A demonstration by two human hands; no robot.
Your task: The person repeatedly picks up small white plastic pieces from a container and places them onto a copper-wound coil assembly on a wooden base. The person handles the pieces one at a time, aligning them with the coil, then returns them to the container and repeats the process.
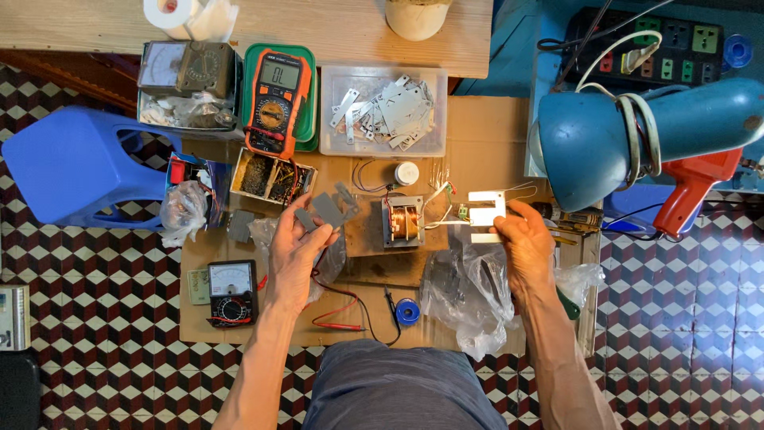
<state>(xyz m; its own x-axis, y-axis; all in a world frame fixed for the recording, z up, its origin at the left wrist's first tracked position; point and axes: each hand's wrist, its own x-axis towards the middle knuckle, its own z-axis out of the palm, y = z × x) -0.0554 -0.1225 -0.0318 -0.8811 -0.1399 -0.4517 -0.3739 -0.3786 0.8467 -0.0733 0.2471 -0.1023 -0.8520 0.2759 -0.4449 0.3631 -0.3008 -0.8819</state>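
Head view: left hand (pixel 296 253) pinches grey laminations (pixel 325 209) at nine o'clock of the transformer coil (pixel 403 221); right hand (pixel 527 243) grips a white E-shaped lamination (pixel 486 215) at three o'clock. The coil's core looks unfilled, so stacking seems barely begun.

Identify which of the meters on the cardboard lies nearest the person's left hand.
The small black analog multimeter with the white dial, just beside the left hand's wrist. The orange digital multimeter and grey panel meter lie farther away.
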